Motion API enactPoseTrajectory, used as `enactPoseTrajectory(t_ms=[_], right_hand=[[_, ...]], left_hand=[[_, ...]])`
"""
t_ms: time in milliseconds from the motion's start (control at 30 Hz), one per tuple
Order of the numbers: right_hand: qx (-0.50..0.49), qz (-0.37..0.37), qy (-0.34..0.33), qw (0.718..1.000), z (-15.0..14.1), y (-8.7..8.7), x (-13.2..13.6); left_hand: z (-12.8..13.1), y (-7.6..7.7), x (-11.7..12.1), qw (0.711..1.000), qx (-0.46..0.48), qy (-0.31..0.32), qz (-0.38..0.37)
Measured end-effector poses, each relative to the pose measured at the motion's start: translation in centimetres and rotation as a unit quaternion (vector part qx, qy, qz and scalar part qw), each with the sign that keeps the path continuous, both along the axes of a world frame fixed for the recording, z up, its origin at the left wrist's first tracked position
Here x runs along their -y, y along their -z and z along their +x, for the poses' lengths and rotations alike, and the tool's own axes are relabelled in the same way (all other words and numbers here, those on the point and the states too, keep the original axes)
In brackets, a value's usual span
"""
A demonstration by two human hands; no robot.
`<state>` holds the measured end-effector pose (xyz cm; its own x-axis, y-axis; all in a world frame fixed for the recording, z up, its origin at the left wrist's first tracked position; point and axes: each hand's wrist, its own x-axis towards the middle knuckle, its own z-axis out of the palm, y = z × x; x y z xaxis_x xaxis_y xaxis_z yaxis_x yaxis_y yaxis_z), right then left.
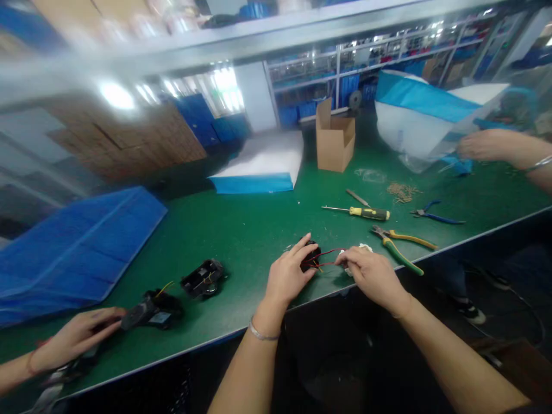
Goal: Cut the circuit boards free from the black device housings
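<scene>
Bare forearms (252, 376) are hanging near the green surface (241, 230), the left hand's grip (288, 273) clamping a black housing (313, 253) by its near edge, the right hand's grip (374, 275) pinching red wires (330, 251); diagonal cutters (390, 234) are lying farther right.

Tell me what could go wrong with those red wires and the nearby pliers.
The thin red wires run from the black part under the left hand to the right hand; a hard pull might strain or loosen them.

The yellow-and-green pliers lie with the green handle reaching the green bench's front edge, so the right arm might knock them off.
</scene>
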<state>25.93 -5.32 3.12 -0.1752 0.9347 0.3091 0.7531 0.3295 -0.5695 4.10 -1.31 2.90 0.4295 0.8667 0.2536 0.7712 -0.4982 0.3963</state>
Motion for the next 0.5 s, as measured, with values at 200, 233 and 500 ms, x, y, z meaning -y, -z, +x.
enactPoseTrajectory(t_ms=[200, 233, 500], right_hand=[[0.192, -0.01, -0.03, 0.981, -2.3, 0.7, 1.9], [0.206, -0.01, -0.047, 0.977, -2.7, 0.6, 2.2], [0.128, 0.18, -0.037, 0.975, -5.3, -1.9, 3.8]], left_hand=[[-0.3, 0.0, 0.1, 0.999, -0.006, -0.035, 0.005], [-0.3, 0.0, 0.1, 0.999, -0.007, -0.041, 0.005], [-0.1, 0.2, 0.0, 0.995, -0.02, -0.096, 0.019]])
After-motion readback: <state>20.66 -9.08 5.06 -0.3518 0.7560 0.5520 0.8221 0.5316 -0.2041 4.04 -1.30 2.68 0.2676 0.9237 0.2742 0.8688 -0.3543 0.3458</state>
